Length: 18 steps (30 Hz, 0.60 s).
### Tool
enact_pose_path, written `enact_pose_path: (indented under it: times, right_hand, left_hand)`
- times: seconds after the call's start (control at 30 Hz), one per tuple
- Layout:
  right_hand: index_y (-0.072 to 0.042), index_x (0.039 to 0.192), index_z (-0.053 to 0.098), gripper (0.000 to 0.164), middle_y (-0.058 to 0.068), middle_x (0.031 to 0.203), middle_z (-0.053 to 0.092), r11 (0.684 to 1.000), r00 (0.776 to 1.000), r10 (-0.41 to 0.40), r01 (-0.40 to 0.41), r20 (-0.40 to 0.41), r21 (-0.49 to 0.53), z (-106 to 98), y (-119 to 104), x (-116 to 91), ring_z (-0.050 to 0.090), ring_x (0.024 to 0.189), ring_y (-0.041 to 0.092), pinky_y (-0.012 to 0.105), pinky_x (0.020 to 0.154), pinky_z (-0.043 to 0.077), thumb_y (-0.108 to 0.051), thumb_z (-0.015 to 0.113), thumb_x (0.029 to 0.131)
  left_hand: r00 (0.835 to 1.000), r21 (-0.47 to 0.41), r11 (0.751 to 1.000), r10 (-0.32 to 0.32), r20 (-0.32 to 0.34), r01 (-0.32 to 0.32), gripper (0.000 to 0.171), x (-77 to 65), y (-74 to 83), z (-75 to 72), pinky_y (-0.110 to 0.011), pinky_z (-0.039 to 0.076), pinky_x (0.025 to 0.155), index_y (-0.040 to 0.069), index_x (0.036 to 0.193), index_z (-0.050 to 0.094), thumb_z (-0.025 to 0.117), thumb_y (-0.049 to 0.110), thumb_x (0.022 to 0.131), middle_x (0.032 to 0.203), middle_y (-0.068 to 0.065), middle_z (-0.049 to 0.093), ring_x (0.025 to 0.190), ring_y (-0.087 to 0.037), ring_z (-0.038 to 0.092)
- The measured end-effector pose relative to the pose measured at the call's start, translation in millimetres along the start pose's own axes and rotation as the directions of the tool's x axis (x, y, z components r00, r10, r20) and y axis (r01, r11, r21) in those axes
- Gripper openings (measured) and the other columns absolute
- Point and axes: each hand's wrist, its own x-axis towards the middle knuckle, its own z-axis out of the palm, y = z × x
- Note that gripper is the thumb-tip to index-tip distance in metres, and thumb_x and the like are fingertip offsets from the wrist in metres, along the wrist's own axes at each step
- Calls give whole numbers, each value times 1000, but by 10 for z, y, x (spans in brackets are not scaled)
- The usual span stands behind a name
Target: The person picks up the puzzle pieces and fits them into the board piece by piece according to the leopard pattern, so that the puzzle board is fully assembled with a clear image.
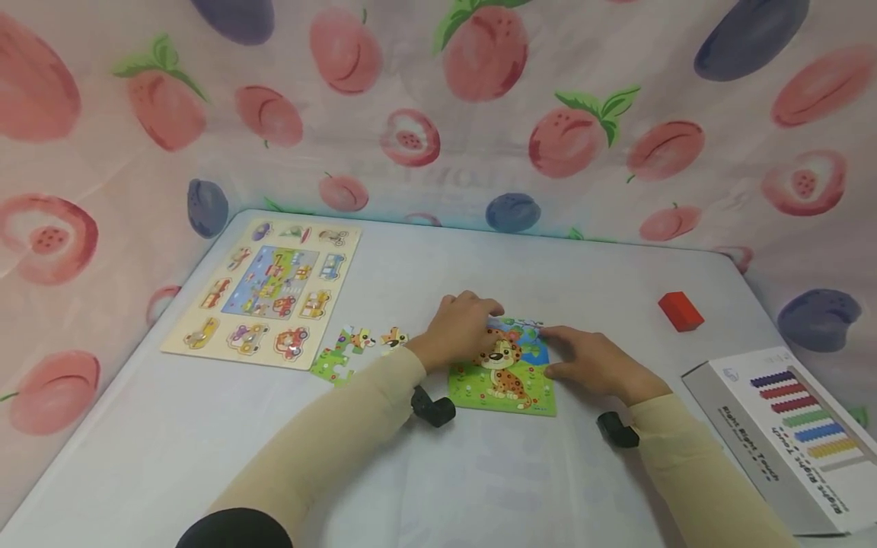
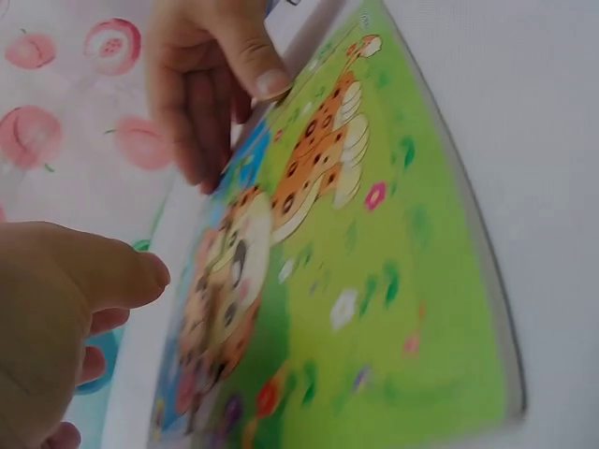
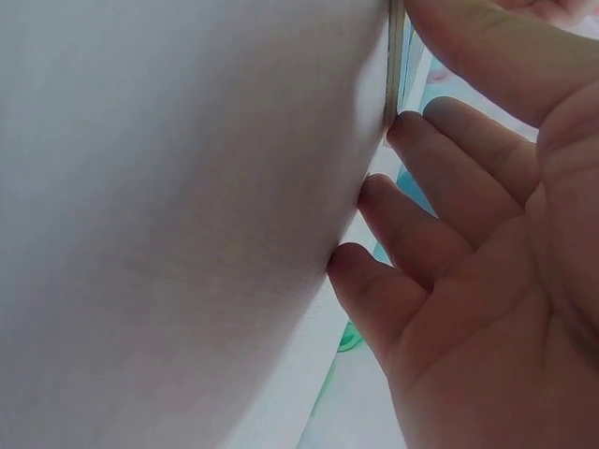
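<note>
A square jigsaw puzzle (image 1: 507, 380) shows a spotted leopard cub on green grass under blue sky, lying flat on the white table. My left hand (image 1: 462, 327) hovers about its upper left part, hiding that corner. In the left wrist view, the thumb of the left hand (image 2: 56, 327) stands apart from the puzzle, with its fingers bent loosely. Along the right edge of the puzzle rests my right hand (image 1: 589, 361), its thumb and fingertips right at the side. The right wrist view shows the fingers of the right hand (image 3: 487, 234) spread, tips at the table and the puzzle's edge.
Loose jigsaw pieces (image 1: 336, 365) lie left of the puzzle, partly behind the left sleeve. Farther left is a wooden peg board (image 1: 294, 262) with vehicle pictures. A red block (image 1: 681, 311) sits at the right, beyond a grey and white box (image 1: 774, 449). Fruit-print cloth (image 1: 438, 91) hangs behind.
</note>
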Motion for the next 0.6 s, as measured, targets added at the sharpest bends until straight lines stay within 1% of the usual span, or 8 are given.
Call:
enact_pose_path:
  times: [0.07, 0.23, 0.33, 0.43, 0.6]
  right_hand:
    - [-9, 150, 45, 72, 21, 153, 40, 1000, 1000, 5, -5, 2, 0, 0, -2, 1, 32, 140, 46, 64, 108, 29, -25, 78, 88]
    - [-9, 150, 45, 72, 21, 154, 39, 1000, 1000, 10, -10, 2, 3, 12, -9, 1, 31, 141, 47, 63, 109, 28, -25, 78, 88]
    - [-9, 150, 45, 72, 21, 154, 39, 1000, 1000, 11, -11, 0, 5, 15, -9, -4, 30, 141, 47, 63, 109, 28, -24, 78, 88]
    - [-9, 150, 45, 72, 22, 153, 40, 1000, 1000, 5, -5, -4, 4, 14, -8, -9, 31, 141, 47, 63, 109, 28, -23, 78, 88]
    - [-8, 150, 45, 71, 22, 153, 40, 1000, 1000, -9, 9, -10, -5, 8, -6, -12, 32, 140, 47, 63, 109, 28, -23, 78, 88]
  left_hand:
    - [1000, 2, 1000, -7, -5, 7, 38, -39, -40, -58, -45, 37, 100, 17, 132, 65, 68, 25, 94, 126, 0, 67, 122, -22, 52]
    - [999, 20, 999, -35, -11, 35, 42, -141, -154, -181, -44, 36, 102, 18, 134, 63, 71, 27, 94, 128, -1, 65, 125, -23, 51]
    - [999, 5, 999, -48, -18, 48, 43, -216, -224, -257, -44, 36, 101, 17, 134, 63, 73, 28, 93, 127, -2, 66, 123, -23, 51]
    - [998, -17, 998, -61, -29, 61, 41, -305, -299, -327, -44, 37, 100, 16, 132, 64, 72, 26, 93, 125, -4, 66, 119, -23, 53]
    - [995, -29, 995, -91, -34, 91, 39, -462, -432, -413, -44, 36, 101, 15, 132, 65, 71, 23, 94, 124, -6, 65, 116, -24, 53]
